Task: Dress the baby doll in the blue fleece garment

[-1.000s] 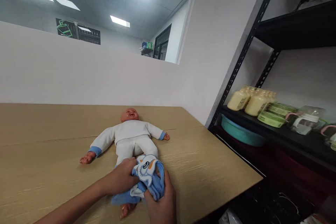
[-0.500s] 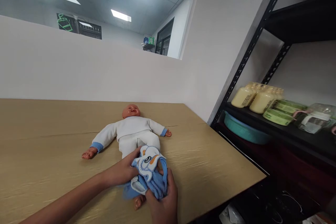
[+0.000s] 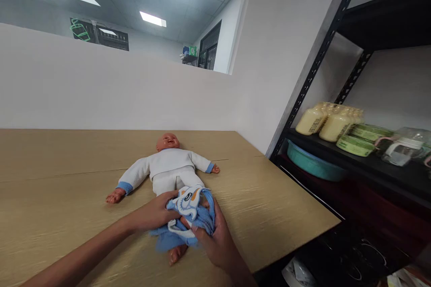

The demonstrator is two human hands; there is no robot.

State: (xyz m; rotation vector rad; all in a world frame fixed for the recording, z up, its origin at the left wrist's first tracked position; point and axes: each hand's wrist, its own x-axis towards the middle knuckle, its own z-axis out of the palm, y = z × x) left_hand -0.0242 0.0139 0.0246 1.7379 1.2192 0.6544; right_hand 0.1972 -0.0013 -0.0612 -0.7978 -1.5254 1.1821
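A baby doll (image 3: pixel 175 163) in a white top and trousers with blue cuffs lies on its back on the wooden table (image 3: pixel 67 197), head away from me. Over its lower legs is a bunched blue-and-white baby garment (image 3: pixel 202 222) with an animal face on it. My left hand (image 3: pixel 158 210) grips the garment's left side, and my right hand (image 3: pixel 217 235) is closed on its right edge, thumb on top. One bare doll foot (image 3: pixel 177 254) sticks out below the cloth. The other foot is mostly hidden by the garment and my fingers.
On the right stands a black metal shelf (image 3: pixel 311 65) holding cream bottles (image 3: pixel 336 123), green round tubs (image 3: pixel 357 144) and a clear jug (image 3: pixel 402 150). A teal basin (image 3: pixel 314 163) sits beneath them. A white wall (image 3: pixel 117 94) rises behind the table.
My right hand has shifted up the garment's right side, its forearm now showing. The garment's lower edge has spread slightly, around the doll's legs.
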